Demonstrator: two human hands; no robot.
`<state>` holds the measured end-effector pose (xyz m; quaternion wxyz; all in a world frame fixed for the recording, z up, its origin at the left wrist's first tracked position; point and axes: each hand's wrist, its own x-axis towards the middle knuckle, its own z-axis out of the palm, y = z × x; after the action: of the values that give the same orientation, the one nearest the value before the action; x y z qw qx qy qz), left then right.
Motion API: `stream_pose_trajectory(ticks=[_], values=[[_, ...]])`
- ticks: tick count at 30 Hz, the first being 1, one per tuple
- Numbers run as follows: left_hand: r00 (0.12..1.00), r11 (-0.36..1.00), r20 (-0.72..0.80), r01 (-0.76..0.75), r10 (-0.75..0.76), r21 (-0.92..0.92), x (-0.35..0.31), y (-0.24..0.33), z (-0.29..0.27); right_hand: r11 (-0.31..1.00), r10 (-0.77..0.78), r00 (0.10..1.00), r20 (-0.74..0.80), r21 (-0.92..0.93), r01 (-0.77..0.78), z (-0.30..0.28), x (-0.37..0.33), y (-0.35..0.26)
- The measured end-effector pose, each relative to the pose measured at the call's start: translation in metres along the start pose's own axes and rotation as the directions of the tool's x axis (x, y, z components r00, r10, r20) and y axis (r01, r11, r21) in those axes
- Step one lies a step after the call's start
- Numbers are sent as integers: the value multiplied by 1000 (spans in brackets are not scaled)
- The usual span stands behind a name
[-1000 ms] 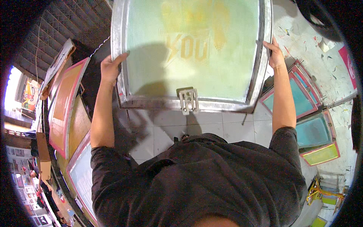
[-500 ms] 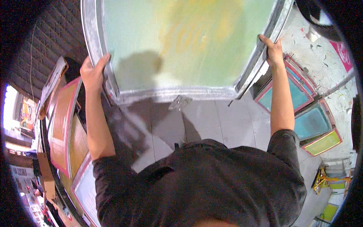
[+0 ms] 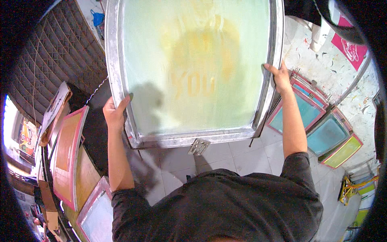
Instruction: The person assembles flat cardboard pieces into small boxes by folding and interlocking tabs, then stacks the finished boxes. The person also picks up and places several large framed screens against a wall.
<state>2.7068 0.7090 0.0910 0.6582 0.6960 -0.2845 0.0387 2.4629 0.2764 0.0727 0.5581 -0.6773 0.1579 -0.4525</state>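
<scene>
A large screen printing frame (image 3: pixel 161 141) with silvery metal edges and a pale green mesh is in front of me, its far end cut off by the upper border. Faint yellow-orange marks and lettering show on the mesh. My left hand (image 3: pixel 116 113) is closed on its left edge, thumb on the upper face and fingers mostly hidden beneath. On the opposite edge, my right hand (image 3: pixel 281 77) grips a little farther up, thumb likewise on top. A small metal plate with holes (image 3: pixel 199 147) sits at the middle of the near edge.
Pink-edged screens (image 3: pixel 69 157) lean at the left, beside a dark lattice shutter (image 3: pixel 68 52). More teal screens (image 3: pixel 328 135) and a yellow-green one (image 3: pixel 343 151) stand against the paint-specked white wall (image 3: pixel 302 44) at right. Grey tiles (image 3: pixel 252 157) cover the floor.
The screen frame and both hands now appear lower in the picture, and the frame sits straighter. The surroundings have shifted too, so my view has moved. Both hands keep their hold.
</scene>
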Motion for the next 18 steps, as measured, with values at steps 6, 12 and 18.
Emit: stream_pose_trajectory(ticks=[6,12,18], values=[[1000,1000,5,21,-21,20,4,-12,-6,995,40,999,23,93,-42,10,-9,-4],[996,995,30,82,-81,-59,12,-13,-1,986,168,985,42,7,-168,9,2,-4],[968,964,-59,247,-242,97,-11,-22,-9,867,287,958,-23,-418,-270,-4,27,35]])
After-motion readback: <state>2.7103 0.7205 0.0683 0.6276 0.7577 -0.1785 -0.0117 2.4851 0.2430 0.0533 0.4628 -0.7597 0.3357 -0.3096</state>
